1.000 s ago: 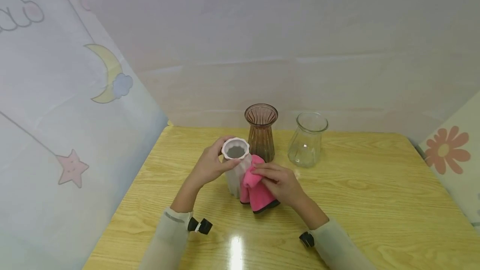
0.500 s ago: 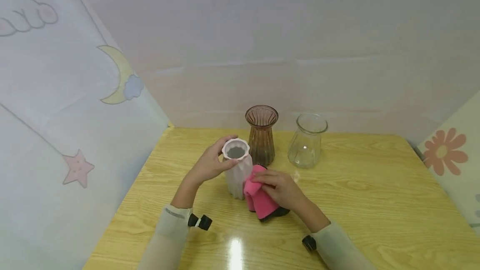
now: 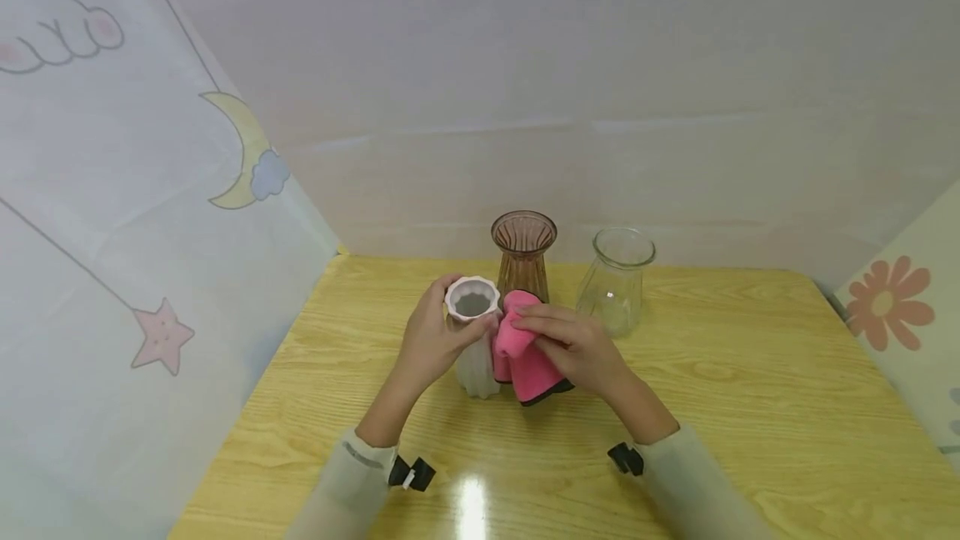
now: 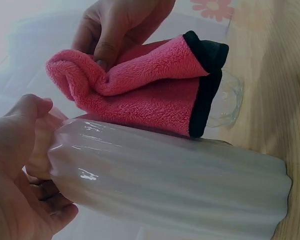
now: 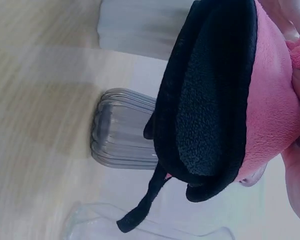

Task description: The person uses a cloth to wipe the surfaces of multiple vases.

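A white fluted vase (image 3: pixel 477 369) with a scalloped rim stands upright on the table. My left hand (image 3: pixel 433 332) grips it around the neck, thumb on the near side just under the rim. In my right hand (image 3: pixel 581 348) a pink cloth (image 3: pixel 532 369) with dark edging is pinched and bunched. The cloth lies against the right side of the vase, as the left wrist view also shows with the cloth (image 4: pixel 140 95) along the vase wall (image 4: pixel 170 175). Its dark grey underside (image 5: pixel 205 100) faces the right wrist camera.
Behind the cloth stands a brown ribbed glass vase (image 3: pixel 523 261), partly hidden. A clear glass vase (image 3: pixel 617 282) stands to its right, partly behind my right hand. The wooden table (image 3: pixel 750 390) meets a pale wall covering (image 3: pixel 675 107) at the back.
The cloth first slid down and slightly away from the vase side, then rose again with my right hand. My left hand keeps its hold; its wrist has shifted slightly right.
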`<state>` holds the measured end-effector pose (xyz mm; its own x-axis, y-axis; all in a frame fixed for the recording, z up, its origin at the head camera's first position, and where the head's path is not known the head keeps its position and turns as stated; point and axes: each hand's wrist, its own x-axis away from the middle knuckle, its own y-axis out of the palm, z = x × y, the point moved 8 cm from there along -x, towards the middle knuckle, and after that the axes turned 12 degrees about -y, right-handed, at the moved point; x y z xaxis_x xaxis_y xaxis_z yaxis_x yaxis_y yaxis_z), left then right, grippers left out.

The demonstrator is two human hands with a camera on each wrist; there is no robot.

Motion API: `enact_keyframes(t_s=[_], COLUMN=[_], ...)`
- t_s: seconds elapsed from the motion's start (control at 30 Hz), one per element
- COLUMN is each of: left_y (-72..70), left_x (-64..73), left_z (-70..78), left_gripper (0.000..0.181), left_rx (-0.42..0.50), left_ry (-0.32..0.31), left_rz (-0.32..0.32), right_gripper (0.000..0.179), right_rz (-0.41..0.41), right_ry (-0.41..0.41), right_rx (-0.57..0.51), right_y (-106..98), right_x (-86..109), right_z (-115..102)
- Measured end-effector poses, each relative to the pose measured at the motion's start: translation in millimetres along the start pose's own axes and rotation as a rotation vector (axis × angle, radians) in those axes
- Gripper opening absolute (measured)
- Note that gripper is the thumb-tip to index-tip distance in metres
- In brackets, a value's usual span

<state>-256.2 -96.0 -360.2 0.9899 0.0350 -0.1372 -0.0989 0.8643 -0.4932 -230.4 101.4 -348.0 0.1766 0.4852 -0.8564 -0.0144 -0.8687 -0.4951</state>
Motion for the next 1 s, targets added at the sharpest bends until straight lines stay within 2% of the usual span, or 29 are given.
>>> enact_keyframes(t_s=[0.1,0.3,0.6,0.7,1.0], left_y=[-1.3,-2.1,-3.6,-3.8,-3.2], left_x=[-0.4,-1.2,-3.5,-4.0,-7.5], left_z=[-0.5,-2.1,-2.6,-3.1,-1.8], left_gripper=[0.076,0.074,0.071,0.071,0.068], left_rx=[-0.018,-0.016,-0.026,-0.03,-0.057], left_ry=[-0.003,0.004,0.017,0.015,0.038], left_rz=[0.009,-0.018,-0.044,-0.053,-0.079], right_gripper=[0.043,0.04,0.036,0.034,0.034], right_rz=[-0.008,-0.009,0.016,0.017,0.03], right_ry=[-0.009,-0.006,0.027,0.061,0.139], right_rx=[0.006,-0.008,-0.016,0.001,-0.045], right_y=[2.9,11.8,20.3,23.0,29.6], right_x=[-5.6,-6.6,6.6,12.7,27.9], right_z=[2.4,7.1,9.8,9.9,10.6])
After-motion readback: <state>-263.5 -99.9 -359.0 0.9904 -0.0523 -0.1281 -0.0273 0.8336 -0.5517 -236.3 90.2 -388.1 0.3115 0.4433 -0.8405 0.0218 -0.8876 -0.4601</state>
